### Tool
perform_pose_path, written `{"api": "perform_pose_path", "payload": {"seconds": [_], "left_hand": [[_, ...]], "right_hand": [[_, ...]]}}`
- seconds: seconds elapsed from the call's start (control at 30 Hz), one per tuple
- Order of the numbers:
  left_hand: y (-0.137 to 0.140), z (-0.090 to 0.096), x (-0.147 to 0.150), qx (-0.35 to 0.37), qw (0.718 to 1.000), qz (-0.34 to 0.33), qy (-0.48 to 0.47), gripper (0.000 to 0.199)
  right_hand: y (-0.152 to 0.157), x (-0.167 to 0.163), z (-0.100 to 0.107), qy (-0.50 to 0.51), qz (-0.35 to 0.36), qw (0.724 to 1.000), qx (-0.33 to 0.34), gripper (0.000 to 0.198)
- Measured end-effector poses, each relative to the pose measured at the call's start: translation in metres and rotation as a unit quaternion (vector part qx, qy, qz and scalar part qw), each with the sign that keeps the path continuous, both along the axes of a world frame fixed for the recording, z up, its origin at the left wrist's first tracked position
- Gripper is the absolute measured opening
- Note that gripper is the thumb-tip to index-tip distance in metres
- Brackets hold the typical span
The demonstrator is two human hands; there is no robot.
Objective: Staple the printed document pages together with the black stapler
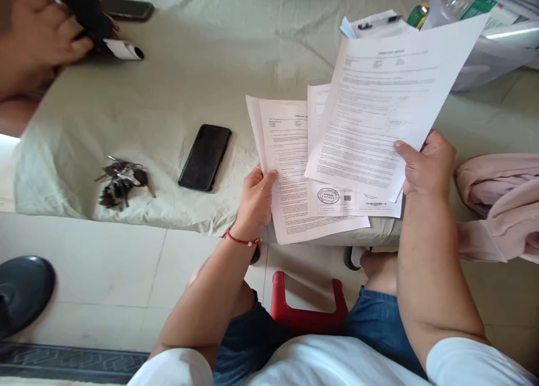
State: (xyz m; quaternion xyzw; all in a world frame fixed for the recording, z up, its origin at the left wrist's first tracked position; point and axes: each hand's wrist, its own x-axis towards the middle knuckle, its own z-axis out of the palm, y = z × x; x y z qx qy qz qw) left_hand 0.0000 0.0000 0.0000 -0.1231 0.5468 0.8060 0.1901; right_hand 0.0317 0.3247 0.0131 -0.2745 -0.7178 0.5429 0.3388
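- Centrally, over the near edge of the cloth-covered table (189, 66): a fan of printed sheets, gripped by both hands.
- Left hand (255, 203): fingers closed on the left edge of the lower sheet (290, 178), thumb on top of the print; red cord bracelet (240, 240) at the wrist.
- Right hand (427, 164): fingers curled behind, thumb pressed on the right edge of the top sheet (379, 105), lifted and tilted above the rest.
- Middle sheet (337, 198) with a round stamp, tucked between the other two, its lower edge showing.
- Left of the papers, flat on the cloth: black phone (205, 157), screen dark.
- Farther left of the phone, near the table's edge: bunch of keys (120, 181).
- Right of the papers: pink cloth (501, 200) in a heap.
- Beyond the papers, at the far right: clear plastic tub (488, 43), and a pen (379, 22) lying on more paper.
- Far left corner of the table: another person's hand (42, 35) around a black object; second phone (126, 8) just beside it.
- Below the papers, between the knees: red stool (305, 307) on pale floor tiles.
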Motion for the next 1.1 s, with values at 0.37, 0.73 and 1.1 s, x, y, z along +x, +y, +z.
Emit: {"api": "perform_pose_path", "payload": {"seconds": [0.37,0.73,1.1], "left_hand": [[0.001,0.001,0.0,-0.004,1.0,-0.007,0.003,0.028],[0.002,-0.001,0.001,-0.029,1.0,0.007,-0.009,0.033],[0.002,0.008,0.003,-0.03,0.999,0.007,-0.016,0.032]], "right_hand": [[-0.004,-0.001,-0.009,-0.008,0.039,0.999,0.012,0.033],[-0.033,0.0,-0.017,-0.035,0.128,0.991,-0.031,0.036],[-0.053,-0.001,-0.005,-0.017,0.189,0.979,-0.076,0.045]]}}
